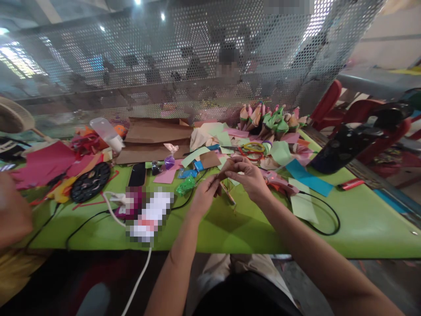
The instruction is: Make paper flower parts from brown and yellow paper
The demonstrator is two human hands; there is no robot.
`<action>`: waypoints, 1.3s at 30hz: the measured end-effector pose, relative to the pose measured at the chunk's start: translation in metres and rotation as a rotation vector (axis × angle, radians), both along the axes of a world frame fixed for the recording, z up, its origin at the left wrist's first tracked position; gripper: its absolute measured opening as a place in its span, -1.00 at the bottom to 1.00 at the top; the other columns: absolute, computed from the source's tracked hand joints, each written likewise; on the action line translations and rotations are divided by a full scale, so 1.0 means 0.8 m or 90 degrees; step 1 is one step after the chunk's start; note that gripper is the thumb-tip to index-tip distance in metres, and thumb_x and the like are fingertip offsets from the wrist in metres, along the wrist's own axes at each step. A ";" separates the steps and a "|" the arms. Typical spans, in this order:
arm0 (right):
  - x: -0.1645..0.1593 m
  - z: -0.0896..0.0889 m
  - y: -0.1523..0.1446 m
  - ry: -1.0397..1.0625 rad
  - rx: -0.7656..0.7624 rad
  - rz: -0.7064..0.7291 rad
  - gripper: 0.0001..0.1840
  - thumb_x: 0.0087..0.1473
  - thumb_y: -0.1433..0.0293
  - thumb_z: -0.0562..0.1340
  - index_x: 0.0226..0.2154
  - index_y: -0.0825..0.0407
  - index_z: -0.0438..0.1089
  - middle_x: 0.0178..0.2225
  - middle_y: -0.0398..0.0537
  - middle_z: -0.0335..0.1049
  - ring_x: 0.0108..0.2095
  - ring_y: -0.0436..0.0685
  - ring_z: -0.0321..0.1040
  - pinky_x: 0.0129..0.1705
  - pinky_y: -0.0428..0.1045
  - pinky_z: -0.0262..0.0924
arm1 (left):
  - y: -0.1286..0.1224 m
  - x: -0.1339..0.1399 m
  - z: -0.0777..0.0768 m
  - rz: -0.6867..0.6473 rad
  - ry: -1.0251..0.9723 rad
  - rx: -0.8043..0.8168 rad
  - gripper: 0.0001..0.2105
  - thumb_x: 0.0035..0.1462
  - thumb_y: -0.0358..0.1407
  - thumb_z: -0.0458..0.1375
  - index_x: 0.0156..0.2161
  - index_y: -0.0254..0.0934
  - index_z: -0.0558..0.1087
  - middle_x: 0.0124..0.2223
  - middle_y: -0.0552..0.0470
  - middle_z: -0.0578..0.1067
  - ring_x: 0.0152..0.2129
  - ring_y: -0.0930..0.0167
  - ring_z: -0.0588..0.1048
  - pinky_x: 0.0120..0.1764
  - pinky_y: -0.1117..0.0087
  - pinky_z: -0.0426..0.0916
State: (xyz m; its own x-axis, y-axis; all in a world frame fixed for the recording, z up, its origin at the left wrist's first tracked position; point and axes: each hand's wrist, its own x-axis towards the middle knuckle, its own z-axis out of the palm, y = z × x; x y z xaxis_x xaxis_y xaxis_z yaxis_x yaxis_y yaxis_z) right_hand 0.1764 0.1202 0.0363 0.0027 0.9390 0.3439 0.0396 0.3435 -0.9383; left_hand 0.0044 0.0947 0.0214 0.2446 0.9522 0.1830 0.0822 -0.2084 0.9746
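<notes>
My left hand [208, 192] is closed in a pinch on a thin brownish strip [228, 194], which slants down to the right over the green table. A fine yellowish thread seems to hang near the strip's lower end. Just right of it, my right hand [247, 175] has its fingers bent and pinched together near the strip's upper end; what lies between its fingertips is hidden. Close to my left hand lies crumpled green wrap [186, 186]. A pink glue gun [279, 181] with a black cord rests beside my right wrist.
Paper cones [272, 119] stand at the back right, near a dark bottle [344, 147]. Brown cardboard [158, 131], a phone [137, 175], a black round grille [90, 182] and a power strip [131, 204] lie leftward. Another person's arm [13, 210] is at far left.
</notes>
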 end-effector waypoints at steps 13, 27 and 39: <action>0.008 0.007 -0.001 -0.082 0.052 -0.014 -0.76 -0.08 0.13 0.44 -0.51 -0.06 0.59 -0.20 0.00 0.43 -0.10 0.24 0.34 0.00 0.17 0.27 | 0.003 -0.004 -0.010 0.077 0.104 0.108 -0.68 0.29 -0.22 0.13 0.09 -0.28 0.47 -0.19 -0.06 0.58 -0.35 0.38 0.50 -0.27 0.39 0.37; -0.006 -0.012 -0.002 0.051 -0.048 0.047 -0.67 -0.12 0.06 0.46 -0.55 -0.04 0.53 -0.27 -0.02 0.43 -0.08 0.27 0.37 0.02 0.17 0.33 | -0.003 -0.004 -0.014 0.181 0.358 0.338 -0.59 0.36 -0.26 0.06 0.26 -0.18 0.40 -0.07 -0.18 0.59 -0.16 0.21 0.55 -0.08 0.22 0.43; -0.005 -0.001 -0.007 0.039 -0.049 0.044 -0.72 -0.15 0.12 0.48 -0.57 -0.04 0.54 -0.20 0.00 0.37 0.06 0.31 0.30 0.12 0.18 0.22 | 0.001 -0.004 -0.015 0.170 0.343 0.335 -0.70 0.37 -0.28 0.06 0.10 -0.23 0.52 -0.04 -0.17 0.63 -0.12 0.20 0.58 -0.05 0.19 0.43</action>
